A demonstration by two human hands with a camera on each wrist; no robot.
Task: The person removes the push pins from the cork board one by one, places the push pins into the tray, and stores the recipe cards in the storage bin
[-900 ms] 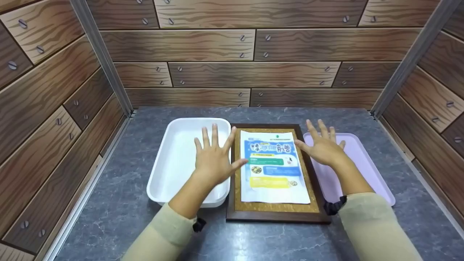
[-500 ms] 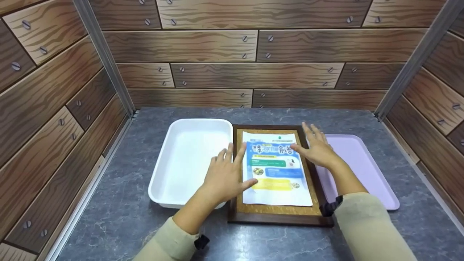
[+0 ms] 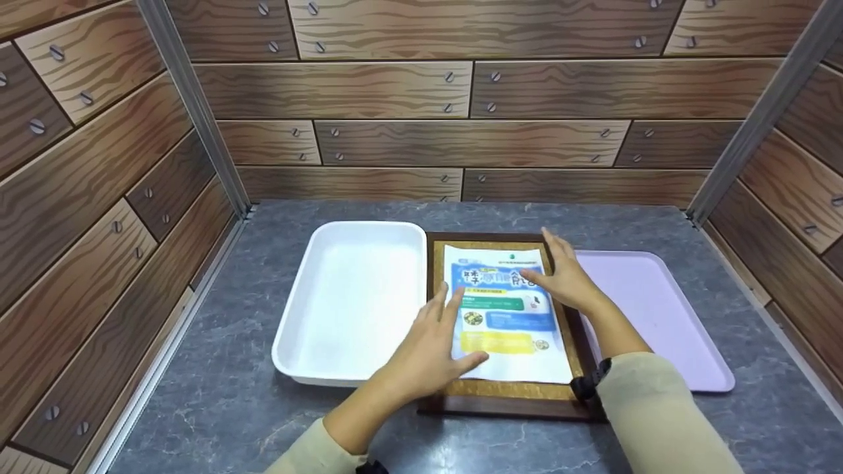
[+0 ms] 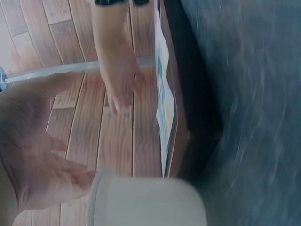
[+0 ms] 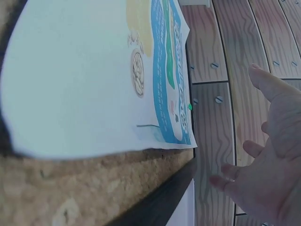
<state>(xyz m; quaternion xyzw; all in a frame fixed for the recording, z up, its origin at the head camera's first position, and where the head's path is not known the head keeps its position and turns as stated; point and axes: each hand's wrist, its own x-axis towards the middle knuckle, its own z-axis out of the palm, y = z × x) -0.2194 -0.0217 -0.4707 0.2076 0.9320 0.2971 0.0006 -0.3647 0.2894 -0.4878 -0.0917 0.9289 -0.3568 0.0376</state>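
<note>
A printed sheet (image 3: pixel 504 367) with blue, green and yellow blocks lies on a cork board (image 3: pixel 520 390) in a dark wooden frame, in the middle of the head view. My left hand (image 3: pixel 428 349) is held over the board's left side, fingers spread and thumb pointing over the sheet. On the other side, my right hand (image 3: pixel 568 280) hovers at the frame's upper right, fingers extended. Both wrist views show the left palm (image 4: pixel 35 155) and right palm (image 5: pixel 268 165) above the board, holding nothing. The sheet's edge (image 5: pixel 94 153) curls slightly off the cork.
To the left of the board stands a deep white tray (image 3: pixel 355 303), close against the frame. A flat light purple tray (image 3: pixel 649 322) lies on its right side. Wood-patterned walls (image 3: pixel 408 92) enclose the grey marbled tabletop (image 3: pixel 217 368) at the back and sides.
My left hand has moved right and nearer, from over the white tray toward the board. My right hand has shifted slightly left. Both hands turned so their palms face inward more.
</note>
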